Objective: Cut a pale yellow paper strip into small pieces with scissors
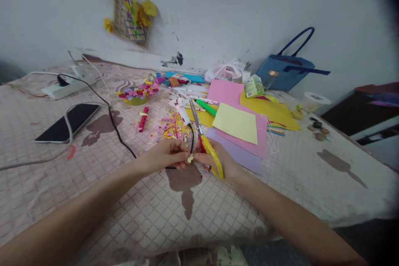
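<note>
Yellow-handled scissors (201,135) hang from my right hand (215,158) as its fingertips and my left hand's (174,153) pinch a pale yellow paper cutout (190,158).

The small piece (190,158) in the grip is of pale yellow colour. The scissors (204,143) at the grip have a yellow and red handle and grey blades. Below the grip, the cloth (149,220) is whitish, with brownish grid lines and darker brown shapes. Beyond the grip, the scraps (174,128) are mixed pink and yellow, the glue gun (183,114) is white, and the tube (206,107) is bright green. Right of the grip, the sheets (236,124) are pale yellow, pink and lilac.
</note>
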A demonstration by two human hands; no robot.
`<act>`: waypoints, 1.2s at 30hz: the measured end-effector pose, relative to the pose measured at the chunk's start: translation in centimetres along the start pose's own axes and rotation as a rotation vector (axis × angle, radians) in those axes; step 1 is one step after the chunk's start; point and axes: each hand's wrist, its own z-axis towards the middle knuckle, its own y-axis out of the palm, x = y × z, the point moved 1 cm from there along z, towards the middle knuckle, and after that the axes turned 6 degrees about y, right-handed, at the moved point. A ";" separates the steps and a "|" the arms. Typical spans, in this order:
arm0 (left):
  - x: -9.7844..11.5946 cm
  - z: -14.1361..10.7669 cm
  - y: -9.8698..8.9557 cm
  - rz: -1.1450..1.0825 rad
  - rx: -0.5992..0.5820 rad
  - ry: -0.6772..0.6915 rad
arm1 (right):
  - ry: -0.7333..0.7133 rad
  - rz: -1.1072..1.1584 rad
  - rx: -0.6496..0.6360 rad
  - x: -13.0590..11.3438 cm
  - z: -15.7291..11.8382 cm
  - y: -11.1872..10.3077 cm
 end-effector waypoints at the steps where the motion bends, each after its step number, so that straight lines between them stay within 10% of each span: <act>1: 0.0 0.0 0.0 0.009 -0.012 0.003 | -0.003 0.001 -0.002 0.1 0.0 0.0; 10: 2.8 -1.0 -5.3 0.404 0.270 0.107 | -0.042 0.038 -0.131 -0.2 -0.1 -0.5; 16: 2.4 -1.2 -7.4 0.875 0.190 0.062 | -0.027 0.161 -0.151 0.6 0.6 -0.6; 27: 2.2 -0.8 -5.2 1.111 0.459 0.269 | -0.017 0.158 -0.130 0.8 1.1 -1.2; 36: -0.3 0.5 -0.3 1.231 0.288 0.446 | -0.027 0.146 -0.126 0.1 0.7 -1.2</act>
